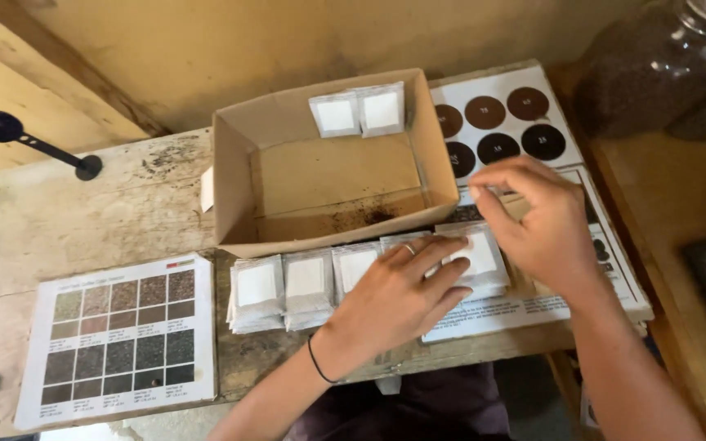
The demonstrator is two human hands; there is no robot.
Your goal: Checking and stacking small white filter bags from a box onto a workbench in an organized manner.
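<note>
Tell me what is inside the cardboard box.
Inside the cardboard box, two white packets lean against the far wall, and dark crumbs lie on its floor. The near wall hides the floor's front edge.

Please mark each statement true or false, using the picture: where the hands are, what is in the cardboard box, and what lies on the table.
1. The left hand lies flat on the row of small white packets. True.
2. The cardboard box is full of packets. False: only two packets lean against its far wall.
3. A black scoop lies at the far left of the table. True.
4. The right hand is inside the box. False: it is outside it, to the right, over the rightmost packet.
5. The chart of square samples lies right of the box. False: left, nearer the person.
</note>
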